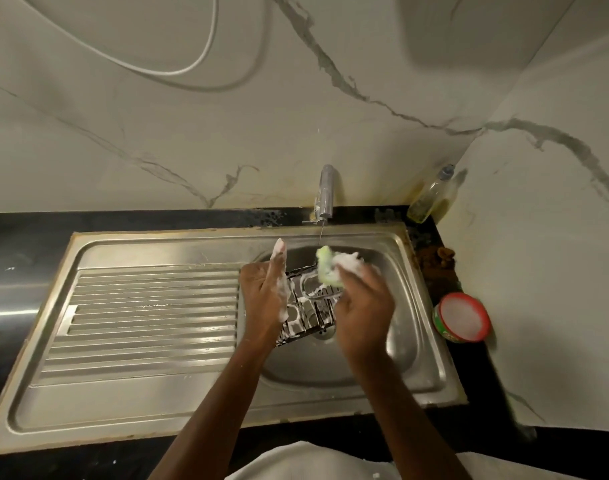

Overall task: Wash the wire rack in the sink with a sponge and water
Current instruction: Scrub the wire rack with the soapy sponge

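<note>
— Where is the wire rack (308, 308), and how does it lie?

— In the sink (410, 327) basin, propped at a tilt, its long axis running from the near-left of the basin up toward the tap (325, 194) at the back edge. It is streaked with foam.

— And the hands?

— The left hand (266, 289) lies flat and released, fingers straight, against the rack's left side. The right hand (362, 303) is clenched on a green sponge (325, 268), soapy, at the rack's far end under a thin stream of water.

— Any containers?

— A bottle (431, 195) with yellowish liquid in the counter's back right corner; a red-rimmed tub (462, 317) of white paste at the sink's right edge.
</note>
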